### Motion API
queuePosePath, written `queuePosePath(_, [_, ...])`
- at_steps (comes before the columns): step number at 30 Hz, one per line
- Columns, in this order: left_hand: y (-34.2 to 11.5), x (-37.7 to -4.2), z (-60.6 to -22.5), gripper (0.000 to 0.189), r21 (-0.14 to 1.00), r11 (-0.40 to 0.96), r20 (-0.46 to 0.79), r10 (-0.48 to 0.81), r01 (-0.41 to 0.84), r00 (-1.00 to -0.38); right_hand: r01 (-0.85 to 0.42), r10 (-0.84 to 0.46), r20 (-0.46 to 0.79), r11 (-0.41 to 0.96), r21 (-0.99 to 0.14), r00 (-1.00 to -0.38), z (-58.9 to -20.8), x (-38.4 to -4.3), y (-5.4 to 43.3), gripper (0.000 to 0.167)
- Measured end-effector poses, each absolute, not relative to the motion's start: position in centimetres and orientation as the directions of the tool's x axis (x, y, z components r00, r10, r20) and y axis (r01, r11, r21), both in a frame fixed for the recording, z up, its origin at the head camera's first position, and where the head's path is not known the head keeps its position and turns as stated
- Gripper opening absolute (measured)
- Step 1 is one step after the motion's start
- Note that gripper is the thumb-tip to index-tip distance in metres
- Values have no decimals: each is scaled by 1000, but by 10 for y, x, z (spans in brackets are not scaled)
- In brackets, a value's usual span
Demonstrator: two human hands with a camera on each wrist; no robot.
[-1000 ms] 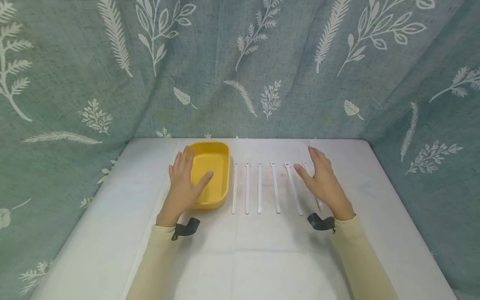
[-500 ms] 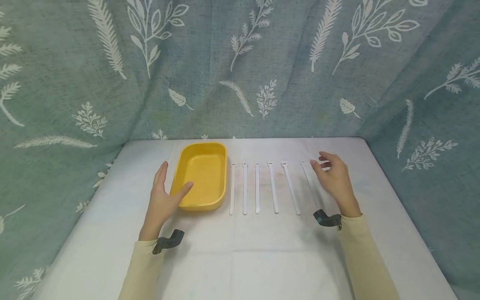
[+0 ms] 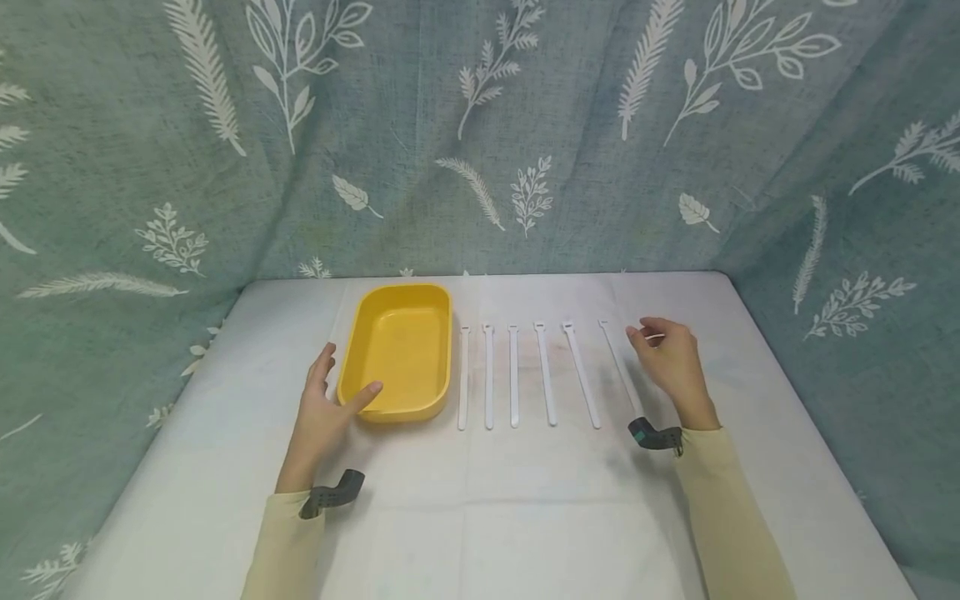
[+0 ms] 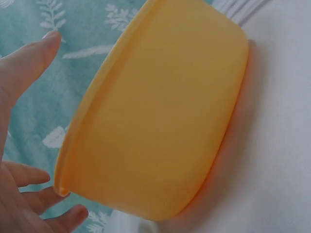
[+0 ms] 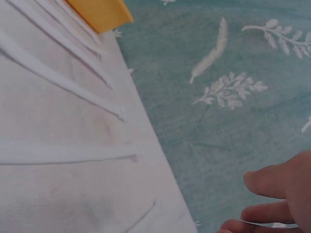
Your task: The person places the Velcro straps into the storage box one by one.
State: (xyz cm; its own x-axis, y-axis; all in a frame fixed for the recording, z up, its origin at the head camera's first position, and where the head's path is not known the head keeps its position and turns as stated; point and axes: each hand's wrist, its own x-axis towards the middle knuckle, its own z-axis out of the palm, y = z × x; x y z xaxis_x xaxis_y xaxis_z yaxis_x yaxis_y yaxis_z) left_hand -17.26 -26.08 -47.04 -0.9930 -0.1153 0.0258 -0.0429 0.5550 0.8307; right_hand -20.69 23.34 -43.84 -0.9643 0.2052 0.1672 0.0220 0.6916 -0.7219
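My left hand is beside the yellow tray, with its fingers spread and its thumb reaching over the near left corner. In the left wrist view the fingertips are right at the tray's rim. My right hand is at the right end of a row of white cable ties, with its fingers curled. A thin white strip runs along those fingers in the right wrist view, and I cannot tell what it is. The rightmost tie lies just left of that hand.
Several ties lie side by side between the tray and my right hand, slotted heads at the far end. A white cloth covers the table. A green leaf-patterned curtain hangs behind it and along both sides.
My left hand has drawn back left and towards me from over the tray. My right hand has moved right, its fingers have curled, and a thin white strip now shows in them.
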Motion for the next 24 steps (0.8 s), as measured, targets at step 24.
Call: queuePosePath(24, [-272,-170,-480,127,849,515,-157,27,-121,-987,162,163,-61,726,-668,-985,-471,-218,236,45])
